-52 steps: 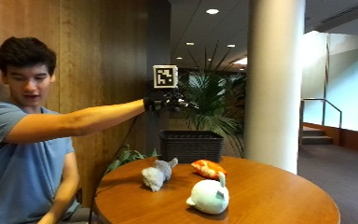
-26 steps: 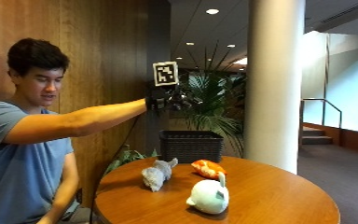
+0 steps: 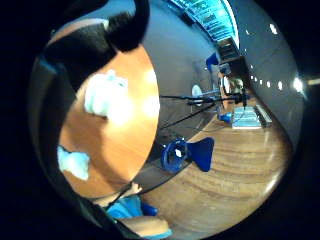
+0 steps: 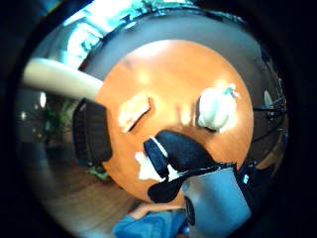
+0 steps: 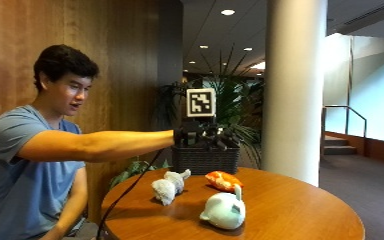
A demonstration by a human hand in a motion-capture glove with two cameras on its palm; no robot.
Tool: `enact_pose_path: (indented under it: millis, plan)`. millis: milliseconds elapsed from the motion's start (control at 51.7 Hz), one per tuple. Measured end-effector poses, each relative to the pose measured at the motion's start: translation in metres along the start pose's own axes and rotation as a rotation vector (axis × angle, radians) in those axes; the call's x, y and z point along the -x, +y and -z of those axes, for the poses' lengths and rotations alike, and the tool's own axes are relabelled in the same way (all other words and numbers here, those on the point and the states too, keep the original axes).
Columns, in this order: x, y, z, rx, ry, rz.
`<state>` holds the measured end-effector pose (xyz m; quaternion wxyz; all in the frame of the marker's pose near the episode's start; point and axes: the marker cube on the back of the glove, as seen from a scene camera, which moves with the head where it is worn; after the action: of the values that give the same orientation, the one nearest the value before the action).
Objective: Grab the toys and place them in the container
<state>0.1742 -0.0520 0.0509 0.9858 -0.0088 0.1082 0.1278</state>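
Reaching out level above the round table point(image 5: 298, 210), the gloved right hand point(image 5: 202, 136) holds nothing; whether its fingers are curled I cannot tell. Grey toy point(image 5: 167, 186), orange toy point(image 5: 222, 180) and white toy point(image 5: 224, 210) lie untouched, dark basket point(image 5: 205, 159) beyond the far edge. Next: drop straight down, with open air below

- A lobby or office-building atrium is suggested.
- Wood-panelled walls point(image 5: 132, 60) and a large white column point(image 5: 295, 85) are seen.
- Recessed ceiling lights point(image 5: 228, 12), potted palms point(image 5: 235, 107) and railed steps point(image 5: 342, 145) are shown.
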Motion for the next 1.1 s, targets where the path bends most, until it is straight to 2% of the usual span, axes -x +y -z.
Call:
enact_pose_path:
  millis: [97, 174, 193, 309, 367, 445, 541, 619, 735, 870, 1005, 1102]
  plan:
    - [-0.027, -0.015, -0.034, 0.049, -0.006, -0.154]
    - [-0.056, -0.014, -0.063, 0.102, 0.144, 0.031]
    - [-0.061, -0.015, -0.071, 0.117, 0.152, 0.036]
    - [-0.065, -0.034, -0.109, 0.183, 0.052, -0.202]
    - [-0.066, -0.038, -0.127, 0.220, 0.034, -0.252]
    - [-0.069, -0.037, -0.147, 0.273, 0.026, -0.212]
    - [-0.083, -0.032, -0.170, 0.327, 0.154, -0.126]
    - [-0.067, -0.038, -0.186, 0.313, 0.054, -0.188]
    - [-0.068, -0.041, -0.199, 0.300, 0.119, -0.147]
    - [-0.064, -0.047, -0.203, 0.205, 0.077, -0.202]
    - [-0.076, -0.052, -0.201, 0.117, -0.148, -0.240]
    - [-0.077, -0.054, -0.200, 0.075, -0.197, -0.256]
